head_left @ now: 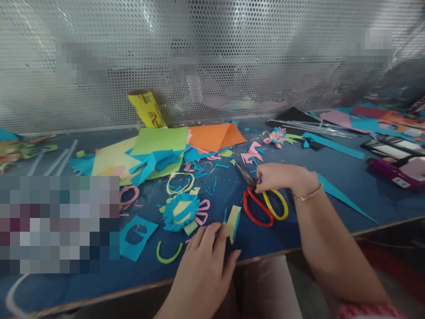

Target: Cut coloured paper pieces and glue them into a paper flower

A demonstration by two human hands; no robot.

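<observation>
My right hand (pixel 277 176) curls its fingers at the pivot of a pair of scissors (pixel 257 206), which lie on the blue table. Their loops are red and yellow, and the blades point to the far left. Near the front edge rests my left hand (pixel 207 254), thumb apart from the stretched fingers. Just past its fingertips are a narrow blue paper strip (pixel 225 215) and a pale yellow paper piece (pixel 233 221) with a blue edge. A fringed blue-and-yellow paper flower (pixel 181 212) with pink paper loops (pixel 202 211) lies left of these.
Green paper (pixel 161 141), orange paper (pixel 212 136) and a yellow tube (pixel 148 110) are at the back. A blue square with a hole (pixel 146 228) and a green arc (pixel 169 258) lie left. A purple tool (pixel 395 173) is at right. Perforated metal (pixel 215 53) stands behind.
</observation>
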